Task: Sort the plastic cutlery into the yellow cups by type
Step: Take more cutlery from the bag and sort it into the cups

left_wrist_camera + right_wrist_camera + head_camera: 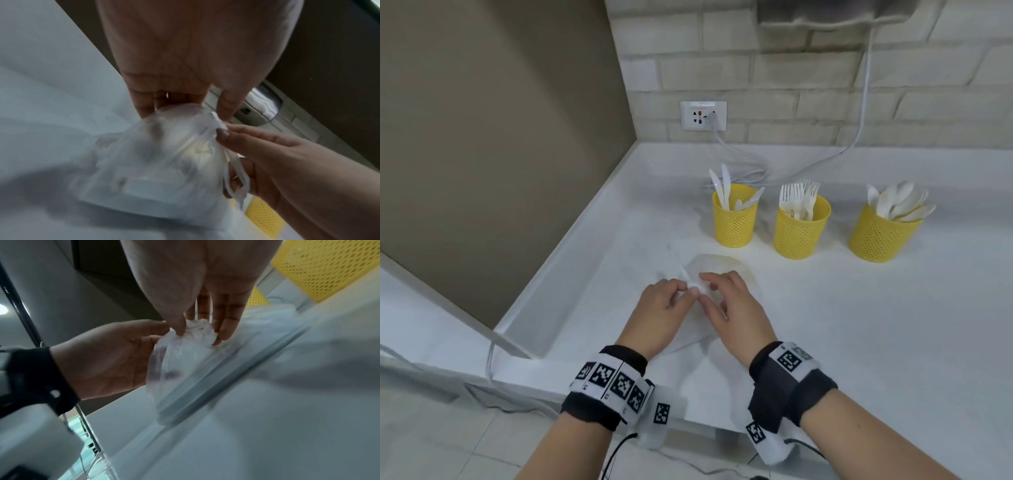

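Observation:
Three yellow mesh cups stand in a row at the back of the white counter [859, 325]: the left cup [735, 219] holds knives, the middle cup [801, 229] forks, the right cup [885, 236] spoons. In front of them lies a clear plastic bag [722, 265] with a gathered, tied top. My left hand [683, 291] grips the gathered top between thumb and fingers. My right hand [705, 286] pinches the white tie of the bag [222, 127] from the other side. What the bag [185, 356] contains is too blurred to tell.
A beige side panel [500, 137] closes off the counter's left. A brick wall with a socket [703, 115] and trailing white cables [750, 161] runs behind the cups. The counter's front edge lies just under my wrists.

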### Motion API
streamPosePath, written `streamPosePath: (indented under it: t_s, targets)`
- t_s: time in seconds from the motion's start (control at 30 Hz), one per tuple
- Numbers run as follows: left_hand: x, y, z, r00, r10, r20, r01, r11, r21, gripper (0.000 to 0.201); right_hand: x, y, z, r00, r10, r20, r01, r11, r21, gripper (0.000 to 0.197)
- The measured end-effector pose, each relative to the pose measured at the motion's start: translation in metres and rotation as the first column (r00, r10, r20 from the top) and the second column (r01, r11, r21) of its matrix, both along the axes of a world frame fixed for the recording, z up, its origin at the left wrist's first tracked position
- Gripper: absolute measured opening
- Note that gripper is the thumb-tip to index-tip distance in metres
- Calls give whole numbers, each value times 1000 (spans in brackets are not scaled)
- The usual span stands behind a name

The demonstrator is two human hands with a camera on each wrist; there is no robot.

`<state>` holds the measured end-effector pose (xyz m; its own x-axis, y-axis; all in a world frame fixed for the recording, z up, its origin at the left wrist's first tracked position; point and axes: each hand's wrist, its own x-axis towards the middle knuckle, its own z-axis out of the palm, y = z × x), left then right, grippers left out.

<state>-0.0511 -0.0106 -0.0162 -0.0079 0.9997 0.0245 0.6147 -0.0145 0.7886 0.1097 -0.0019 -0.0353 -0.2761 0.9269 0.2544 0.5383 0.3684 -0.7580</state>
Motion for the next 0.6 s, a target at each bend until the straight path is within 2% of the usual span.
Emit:
streamPosePath:
  t_s: [0.1,0.17,0.23,0.4,0.6]
  targets:
    - [13,-5,1,999,-38,37,37,999,14,20,11,-1,3,998,-51,19,51,998,37,15]
    - [19,-5,4,998,-22,51,21,1000,20,11,20,0,7,997,-81,-3,81,995,53,11]
    - [24,-4,8,999,-24,45,22,999,48,19,27,3,13,995,-87,-54,90,995,49,11]
    - [42,2,18,988,-91,-125,98,994,56,18,43,12,26,998,13,-65,-18,996,-84,12]
    - [59,11,17,984,-64,-166,66,998,8,9,57,14,35,997,76,10,-73,981,-180,16]
